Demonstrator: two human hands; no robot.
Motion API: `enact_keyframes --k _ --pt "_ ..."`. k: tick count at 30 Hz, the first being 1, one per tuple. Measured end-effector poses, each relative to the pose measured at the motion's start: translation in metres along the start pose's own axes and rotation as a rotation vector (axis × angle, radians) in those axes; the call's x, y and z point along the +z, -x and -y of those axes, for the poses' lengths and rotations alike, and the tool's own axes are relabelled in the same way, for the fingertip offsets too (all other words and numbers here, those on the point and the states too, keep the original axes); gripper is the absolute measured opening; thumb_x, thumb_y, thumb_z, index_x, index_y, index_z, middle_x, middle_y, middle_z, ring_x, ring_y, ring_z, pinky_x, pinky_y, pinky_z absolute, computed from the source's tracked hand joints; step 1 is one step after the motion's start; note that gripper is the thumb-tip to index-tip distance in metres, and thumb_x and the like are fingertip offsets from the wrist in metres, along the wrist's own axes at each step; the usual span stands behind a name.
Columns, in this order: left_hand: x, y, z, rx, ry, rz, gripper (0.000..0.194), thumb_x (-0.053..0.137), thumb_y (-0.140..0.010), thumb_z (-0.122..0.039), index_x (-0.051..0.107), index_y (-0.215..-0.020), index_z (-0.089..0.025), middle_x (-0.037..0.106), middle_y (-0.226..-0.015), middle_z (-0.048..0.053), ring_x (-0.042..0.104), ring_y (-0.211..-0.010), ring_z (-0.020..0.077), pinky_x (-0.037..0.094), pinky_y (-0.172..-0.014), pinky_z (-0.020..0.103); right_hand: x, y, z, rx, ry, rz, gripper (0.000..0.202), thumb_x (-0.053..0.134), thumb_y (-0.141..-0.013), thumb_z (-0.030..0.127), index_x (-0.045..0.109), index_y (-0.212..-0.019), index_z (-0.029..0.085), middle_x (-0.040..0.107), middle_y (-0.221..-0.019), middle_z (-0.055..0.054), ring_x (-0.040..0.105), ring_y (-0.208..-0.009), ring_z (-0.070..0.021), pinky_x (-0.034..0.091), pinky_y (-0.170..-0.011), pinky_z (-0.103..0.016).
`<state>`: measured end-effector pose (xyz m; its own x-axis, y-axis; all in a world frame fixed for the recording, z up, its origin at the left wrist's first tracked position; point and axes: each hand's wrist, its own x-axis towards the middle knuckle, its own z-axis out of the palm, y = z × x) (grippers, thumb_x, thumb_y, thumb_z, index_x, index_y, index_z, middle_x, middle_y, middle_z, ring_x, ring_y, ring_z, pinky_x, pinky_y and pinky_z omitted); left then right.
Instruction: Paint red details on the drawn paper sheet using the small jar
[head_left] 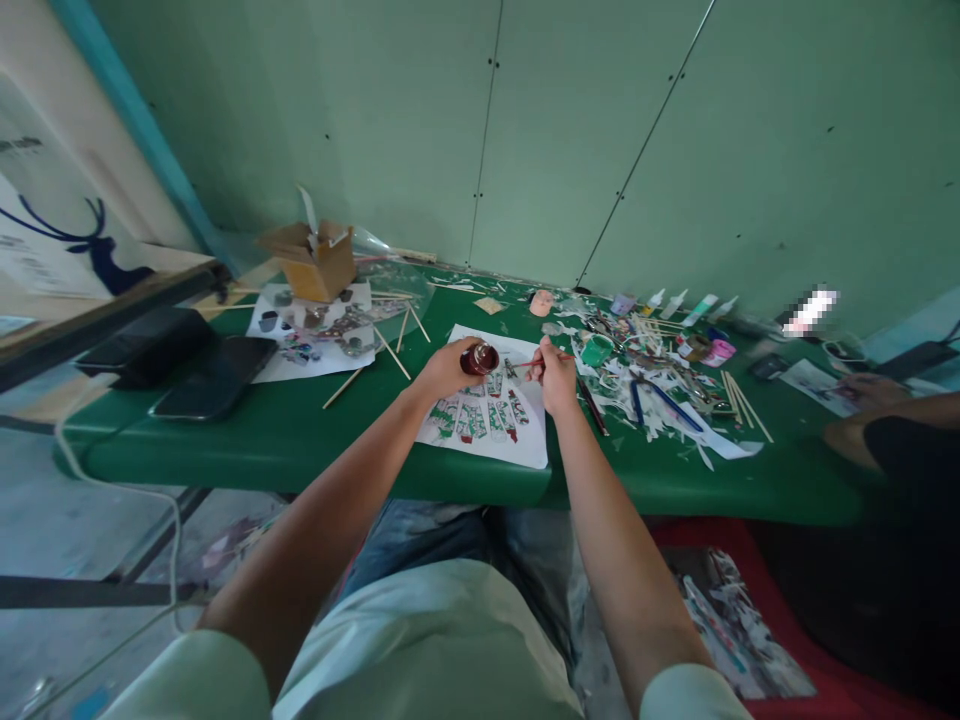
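A dark red jar (480, 360) is gripped in the left hand (447, 371), its contents hard to make out. In the right hand (556, 374), set apart, a thin stick (527, 364) is pinched, its tip indistinct. Between and below them, a printed sheet (534, 442) is partly hidden.

From one camera worn on the head, we are looking forward and down over the lap (435, 535) onto the table (247, 450), taking in its near-left corner. We are seeing the shirt front (435, 645) closest, the left hand (446, 371) and right hand (555, 376) farther off, mid-view, and the wall (375, 130) rising beyond the far edge.
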<state>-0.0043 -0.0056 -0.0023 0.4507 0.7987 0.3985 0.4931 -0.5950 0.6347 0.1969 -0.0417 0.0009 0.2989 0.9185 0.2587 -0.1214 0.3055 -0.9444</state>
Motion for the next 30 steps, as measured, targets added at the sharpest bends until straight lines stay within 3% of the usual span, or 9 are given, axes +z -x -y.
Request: enact_keyframes --k 7,13,21,30 --pt "0.0019 -0.0004 0.0016 0.070 0.011 -0.025 0.061 0.069 -0.058 -0.029 0.051 -0.116 -0.024 0.055 -0.116 0.006 0.054 -0.105 0.0236 0.041 -0.090 0.035 0.0017 0.0022 0.0025 -0.004 -0.001 0.043 0.039 0.060 -0.072 0.054 0.053 -0.060 0.018 0.051 -0.048 0.004 0.045 -0.037 -0.0066 0.040 -0.037 -0.020" --pt "0.0017 -0.0002 0.0021 0.065 -0.003 -0.006 0.064 0.070 -0.058 -0.033 0.050 -0.118 -0.023 0.054 -0.113 0.007 0.055 -0.101 0.0227 0.043 -0.088 0.033 0.0050 0.0051 0.0011 -0.005 0.138 0.125 0.036 0.062 -0.069 0.053 0.058 -0.061 0.018 0.059 -0.057 0.001 0.049 -0.043 -0.0080 0.040 -0.038 -0.019" --pt "0.0026 -0.0011 0.0048 0.037 -0.001 -0.012 0.063 0.070 -0.058 -0.033 0.049 -0.117 -0.024 0.054 -0.117 0.007 0.053 -0.104 0.0248 0.042 -0.088 0.036 0.0021 0.0028 0.0040 0.012 -0.026 -0.006 0.037 0.060 -0.072 0.053 0.054 -0.061 0.018 0.051 -0.048 0.004 0.047 -0.039 -0.0076 0.039 -0.036 -0.020" --pt "0.0009 -0.0003 0.0016 -0.001 -0.009 0.001 0.063 0.069 -0.058 -0.036 0.048 -0.116 -0.024 0.055 -0.116 0.007 0.054 -0.104 0.0254 0.043 -0.086 0.036 0.0031 0.0033 0.0036 0.016 0.036 0.009 0.040 0.061 -0.070 0.055 0.055 -0.059 0.017 0.052 -0.047 0.003 0.045 -0.037 -0.0064 0.037 -0.035 -0.018"
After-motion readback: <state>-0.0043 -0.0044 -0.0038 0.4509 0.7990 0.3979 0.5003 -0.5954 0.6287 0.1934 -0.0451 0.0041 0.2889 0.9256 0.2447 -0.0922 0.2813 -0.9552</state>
